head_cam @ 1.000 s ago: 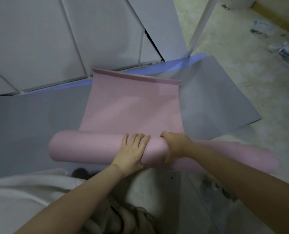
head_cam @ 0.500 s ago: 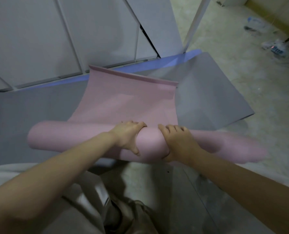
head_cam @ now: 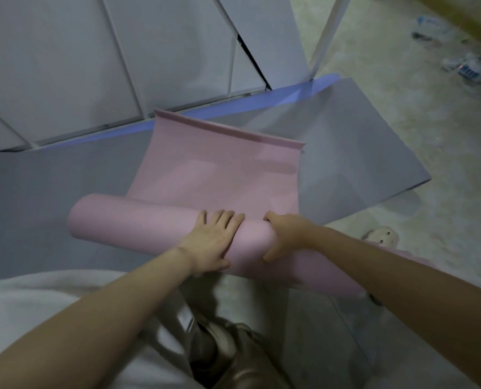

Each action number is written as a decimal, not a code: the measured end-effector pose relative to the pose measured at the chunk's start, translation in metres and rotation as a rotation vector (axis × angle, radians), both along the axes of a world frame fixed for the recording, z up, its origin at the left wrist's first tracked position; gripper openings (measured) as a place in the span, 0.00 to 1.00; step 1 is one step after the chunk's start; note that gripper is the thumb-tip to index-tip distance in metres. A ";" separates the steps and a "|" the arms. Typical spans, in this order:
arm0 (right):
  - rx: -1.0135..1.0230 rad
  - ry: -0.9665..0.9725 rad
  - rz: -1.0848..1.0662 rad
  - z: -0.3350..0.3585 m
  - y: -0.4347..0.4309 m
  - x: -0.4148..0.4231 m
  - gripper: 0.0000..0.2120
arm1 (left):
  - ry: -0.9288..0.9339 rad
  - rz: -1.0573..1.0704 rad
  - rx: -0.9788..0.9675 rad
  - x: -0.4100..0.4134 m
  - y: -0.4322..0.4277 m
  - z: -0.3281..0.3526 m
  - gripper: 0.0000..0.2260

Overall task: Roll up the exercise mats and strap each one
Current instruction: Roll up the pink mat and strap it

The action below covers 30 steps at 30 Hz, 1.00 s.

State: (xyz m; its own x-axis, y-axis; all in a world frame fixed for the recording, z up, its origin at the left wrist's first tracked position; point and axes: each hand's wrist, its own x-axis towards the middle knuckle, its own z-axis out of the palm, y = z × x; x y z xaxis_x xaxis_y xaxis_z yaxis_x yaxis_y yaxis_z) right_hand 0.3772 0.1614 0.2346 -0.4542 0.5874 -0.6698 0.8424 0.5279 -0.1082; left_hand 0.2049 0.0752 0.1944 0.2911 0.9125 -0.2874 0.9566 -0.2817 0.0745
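A pink exercise mat (head_cam: 219, 175) lies partly rolled on top of a flat grey mat (head_cam: 51, 192). Its rolled part (head_cam: 129, 223) stretches from left to right in front of me, and the unrolled end curls up at the far edge. My left hand (head_cam: 211, 242) presses flat on top of the roll with straight fingers. My right hand (head_cam: 287, 237) grips the roll just to the right, fingers curled over the top and thumb underneath. My right forearm hides the roll's right end. No strap is in view.
A blue mat edge (head_cam: 289, 94) shows under the grey mat by the white wall panels (head_cam: 93, 51). A white pole (head_cam: 326, 32) stands at the back right. Litter (head_cam: 463, 68) lies on the pale floor at the far right. A slipper (head_cam: 382, 237) sits beyond my right arm.
The roll has turned farther up the pink mat. My left hand went from curled over the roll to flat on top; my right hand now wraps around it.
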 end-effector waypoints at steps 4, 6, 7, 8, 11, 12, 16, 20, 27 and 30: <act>-0.045 -0.001 -0.039 0.001 0.002 -0.007 0.43 | 0.045 -0.033 0.195 0.006 -0.011 -0.009 0.58; -0.083 0.010 -0.084 0.004 0.005 -0.008 0.43 | 0.055 -0.046 0.230 0.011 -0.013 -0.012 0.59; -0.115 0.026 -0.122 0.004 0.007 -0.006 0.43 | 0.060 -0.061 0.249 0.013 -0.013 -0.011 0.59; -0.148 0.048 -0.157 0.005 0.008 -0.004 0.42 | 0.054 -0.070 0.270 0.015 -0.013 -0.011 0.58; -0.210 0.105 -0.167 0.010 0.010 0.000 0.37 | -0.021 -0.083 0.302 0.014 -0.005 -0.007 0.55; -0.199 0.111 -0.142 0.011 0.009 0.000 0.37 | -0.047 -0.072 0.301 0.012 -0.002 -0.008 0.53; -0.018 0.121 -0.066 0.017 -0.002 -0.001 0.42 | -0.095 -0.035 0.163 0.004 0.008 -0.006 0.47; 0.389 0.071 0.241 0.016 -0.033 0.003 0.45 | -0.199 0.045 -0.024 0.000 0.015 -0.005 0.44; 0.377 0.031 0.198 0.008 -0.048 0.008 0.44 | -0.232 -0.025 -0.159 0.003 0.016 0.001 0.42; 0.285 0.031 0.146 0.010 -0.040 0.002 0.40 | -0.236 -0.023 -0.159 -0.002 0.014 0.001 0.44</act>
State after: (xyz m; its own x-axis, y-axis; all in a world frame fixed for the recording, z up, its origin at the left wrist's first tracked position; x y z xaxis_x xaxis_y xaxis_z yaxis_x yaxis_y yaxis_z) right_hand 0.3792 0.1214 0.2441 -0.5653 0.6764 -0.4722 0.7542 0.6556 0.0363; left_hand 0.2033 0.0897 0.1951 0.3874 0.8535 -0.3484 0.9009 -0.2703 0.3395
